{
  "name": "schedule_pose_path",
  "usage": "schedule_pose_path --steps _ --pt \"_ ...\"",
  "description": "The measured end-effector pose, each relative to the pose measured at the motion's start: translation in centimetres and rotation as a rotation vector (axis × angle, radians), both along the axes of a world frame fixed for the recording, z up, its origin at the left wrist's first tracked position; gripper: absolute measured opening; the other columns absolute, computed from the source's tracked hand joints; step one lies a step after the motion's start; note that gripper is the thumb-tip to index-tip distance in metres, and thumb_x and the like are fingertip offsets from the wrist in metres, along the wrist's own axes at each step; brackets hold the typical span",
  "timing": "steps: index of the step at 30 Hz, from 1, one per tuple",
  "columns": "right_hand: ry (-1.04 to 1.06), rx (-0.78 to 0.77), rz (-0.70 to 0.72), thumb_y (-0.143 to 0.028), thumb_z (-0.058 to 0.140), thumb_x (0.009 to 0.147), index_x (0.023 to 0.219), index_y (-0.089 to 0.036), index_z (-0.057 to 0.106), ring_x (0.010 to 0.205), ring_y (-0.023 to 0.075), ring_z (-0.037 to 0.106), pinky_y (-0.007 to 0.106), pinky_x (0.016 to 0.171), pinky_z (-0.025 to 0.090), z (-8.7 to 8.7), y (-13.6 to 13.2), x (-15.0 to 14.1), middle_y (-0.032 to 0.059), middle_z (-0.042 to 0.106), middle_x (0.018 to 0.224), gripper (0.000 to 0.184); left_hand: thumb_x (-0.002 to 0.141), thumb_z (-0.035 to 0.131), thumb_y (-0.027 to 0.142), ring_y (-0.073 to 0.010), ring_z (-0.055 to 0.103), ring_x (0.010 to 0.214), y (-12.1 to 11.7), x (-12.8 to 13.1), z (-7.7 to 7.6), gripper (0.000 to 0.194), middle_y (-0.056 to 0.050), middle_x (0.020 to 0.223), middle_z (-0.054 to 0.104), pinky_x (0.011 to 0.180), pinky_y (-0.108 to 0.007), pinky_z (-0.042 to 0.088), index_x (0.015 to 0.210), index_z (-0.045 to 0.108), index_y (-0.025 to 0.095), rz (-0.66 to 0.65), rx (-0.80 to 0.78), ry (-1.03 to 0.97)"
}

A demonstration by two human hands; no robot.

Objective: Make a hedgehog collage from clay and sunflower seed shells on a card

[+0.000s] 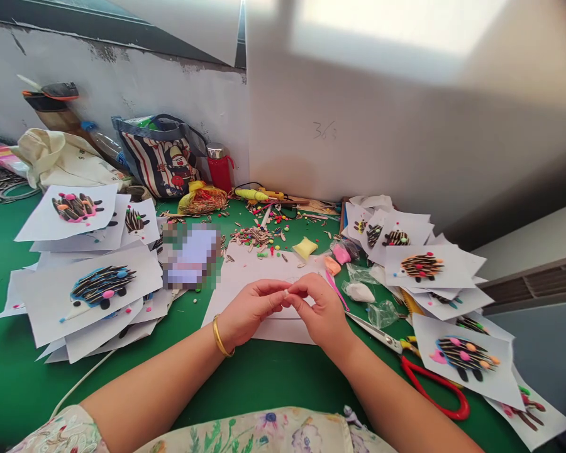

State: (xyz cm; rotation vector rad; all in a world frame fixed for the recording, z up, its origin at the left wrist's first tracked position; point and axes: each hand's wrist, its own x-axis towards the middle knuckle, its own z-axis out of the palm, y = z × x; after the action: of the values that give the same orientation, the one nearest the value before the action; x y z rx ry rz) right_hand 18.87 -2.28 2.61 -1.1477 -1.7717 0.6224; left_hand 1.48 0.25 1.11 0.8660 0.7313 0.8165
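My left hand [249, 311] and my right hand [318, 308] meet over a white paper sheet [255, 267] on the green table [264, 371]. The fingertips of both pinch a tiny pale piece [287, 293] between them, too small to name. A gold bangle [219, 336] sits on my left wrist. Lumps of modelling clay lie just beyond my right hand: yellow [305, 247], pink [342, 254], white [360, 292]. Red-handled scissors [419, 371] rest to the right of my right forearm.
Stacks of paper sheets with seed-and-clay hedgehog pictures lie at the left [101, 286] and right [424, 265]. Sunflower seeds and coloured beads [259, 236] are scattered behind the sheet. A striped bag [163, 157], red bottle [219, 168] and glue gun [257, 195] stand by the wall.
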Motion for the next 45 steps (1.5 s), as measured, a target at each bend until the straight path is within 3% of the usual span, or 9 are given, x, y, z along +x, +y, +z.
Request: schedule_pose_path --steps 2,6,9,14,21,29,35,42,45 --pt "0.006 0.02 0.028 -0.031 0.061 0.092 0.097 -0.024 0.065 0.082 0.0183 0.057 0.034 0.076 0.048 -0.2 -0.09 0.22 0.0027 0.063 0.085 0.009 0.072 0.083 0.034 -0.016 0.061 0.086 -0.1 0.06 0.07 0.027 -0.006 0.095 0.07 0.081 -0.029 0.046 0.092 0.073 0.018 0.012 -0.022 -0.035" --pt "-0.017 0.025 0.078 -0.032 0.063 0.092 0.116 -0.026 0.066 0.084 0.0178 0.058 0.034 0.076 0.049 -0.58 -0.22 0.65 0.0034 0.062 0.091 0.025 0.071 0.084 0.034 -0.0135 0.06 0.075 -0.15 0.12 0.15 0.039 -0.003 0.086 0.067 0.077 -0.03 0.046 0.103 0.066 0.02 0.028 -0.033 -0.052" --pt "-0.023 0.036 0.055 -0.03 0.061 0.093 0.105 -0.026 0.072 0.083 0.0175 0.059 0.033 0.074 0.05 -0.75 -0.39 0.72 0.0034 0.061 0.087 0.016 0.071 0.083 0.038 -0.0117 0.056 0.069 -0.22 0.14 0.25 0.038 0.0 0.078 0.063 0.073 -0.028 0.045 0.098 0.065 0.018 0.024 -0.015 0.01" --pt "-0.067 0.113 -0.002 -0.032 0.062 0.093 0.096 -0.025 0.073 0.081 0.0184 0.058 0.035 0.074 0.048 -0.83 -0.71 0.69 0.0035 0.06 0.083 0.013 0.08 0.07 0.051 -0.0126 0.052 0.068 -0.39 0.07 0.09 0.037 -0.003 0.073 0.062 0.067 -0.026 0.042 0.08 0.069 0.014 -0.125 0.073 0.168" --pt "-0.068 0.021 0.122 -0.035 0.05 0.098 0.117 -0.027 0.067 0.088 0.0197 0.058 0.036 0.078 0.05 -0.72 -0.76 0.88 0.0057 0.061 0.091 0.027 0.077 0.07 0.057 -0.014 0.053 0.067 -0.16 -0.16 0.11 0.041 -0.001 0.069 0.061 0.068 -0.027 0.044 0.078 0.067 0.016 -0.053 0.164 0.241" --pt "-0.043 0.016 0.038 -0.031 0.064 0.09 0.085 -0.023 0.069 0.08 0.0179 0.057 0.032 0.071 0.048 -0.67 -0.93 0.57 0.0028 0.059 0.082 0.01 0.078 0.07 0.052 -0.0154 0.056 0.07 -0.29 -0.11 0.45 0.036 -0.002 0.07 0.064 0.072 -0.028 0.044 0.081 0.072 0.016 -0.134 0.194 0.234" --pt "-0.075 0.046 0.102 -0.038 0.061 0.092 0.108 -0.026 0.069 0.081 0.0189 0.058 0.034 0.073 0.05 -0.76 -0.95 0.74 0.0037 0.061 0.085 0.022 0.076 0.071 0.057 -0.0162 0.055 0.066 -0.3 -0.13 0.44 0.041 -0.002 0.064 0.062 0.069 -0.029 0.044 0.068 0.068 0.017 -0.076 0.221 0.309" --pt "-0.034 0.084 0.018 -0.033 0.066 0.09 0.089 -0.024 0.071 0.078 0.018 0.058 0.033 0.07 0.049 -0.9 -1.02 0.89 0.0024 0.061 0.079 0.01 0.081 0.064 0.058 -0.0173 0.056 0.071 -0.43 0.01 0.64 0.044 -0.005 0.07 0.065 0.072 -0.029 0.045 0.074 0.072 0.016 -0.138 0.24 0.278" --pt "-0.047 0.056 0.052 -0.037 0.069 0.087 0.1 -0.026 0.07 0.081 0.0189 0.058 0.034 0.074 0.049 -0.8 -0.98 0.93 0.0028 0.062 0.084 0.017 0.079 0.07 0.051 -0.0163 0.056 0.072 -0.28 -0.05 0.29 0.036 -0.003 0.072 0.065 0.073 -0.028 0.044 0.074 0.071 0.016 -0.132 0.202 0.237"
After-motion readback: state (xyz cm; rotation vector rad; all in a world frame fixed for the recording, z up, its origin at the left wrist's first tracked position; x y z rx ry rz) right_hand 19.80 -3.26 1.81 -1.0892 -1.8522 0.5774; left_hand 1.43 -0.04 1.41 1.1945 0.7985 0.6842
